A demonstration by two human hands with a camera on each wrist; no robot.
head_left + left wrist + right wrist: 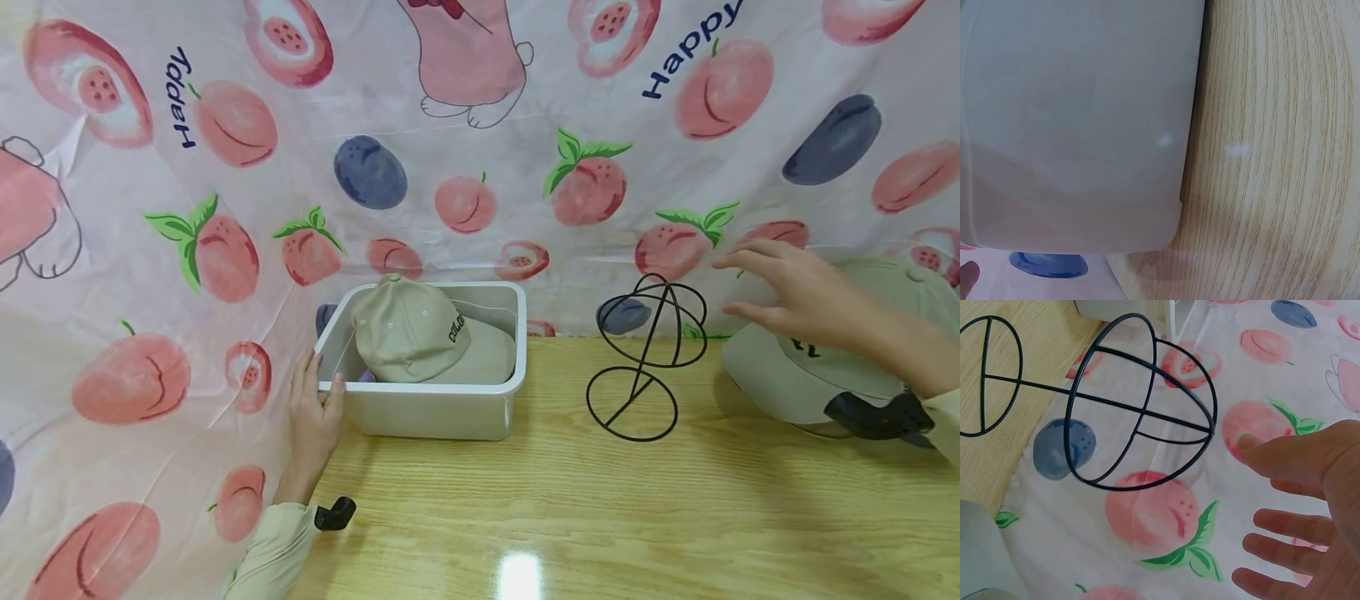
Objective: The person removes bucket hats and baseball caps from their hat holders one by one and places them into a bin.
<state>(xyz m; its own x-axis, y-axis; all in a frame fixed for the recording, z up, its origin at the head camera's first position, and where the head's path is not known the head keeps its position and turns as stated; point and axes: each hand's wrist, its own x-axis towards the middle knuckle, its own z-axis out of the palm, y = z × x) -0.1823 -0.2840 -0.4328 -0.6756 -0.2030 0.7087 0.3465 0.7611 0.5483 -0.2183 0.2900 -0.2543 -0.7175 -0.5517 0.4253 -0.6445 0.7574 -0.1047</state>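
From my remote seat, up went the peach-printed pale pink cloth (495, 150), backing everything I watched! Below it spread the pale wood-grain table (600, 508), and there sat the white rectangular plastic bin (435, 412), its long side running left to right. Over at the right I had a khaki fabric cap with dark lettering (832, 371), brim pointing left and toward me, partly hidden by the forearm. Between bin and cap stood the black wire cap stand (649, 342), round base on the table, long axis upright, its domed head pointing up! Inside the bin, a second khaki cap (412, 333) lay with its brim pointing right. The right hand (802, 287) reached in front of the first cap, near the stand, thumb and fingers well parted, gripping nothing. The left hand (315, 421) touched the bin's near-left corner, fingers fairly straight.
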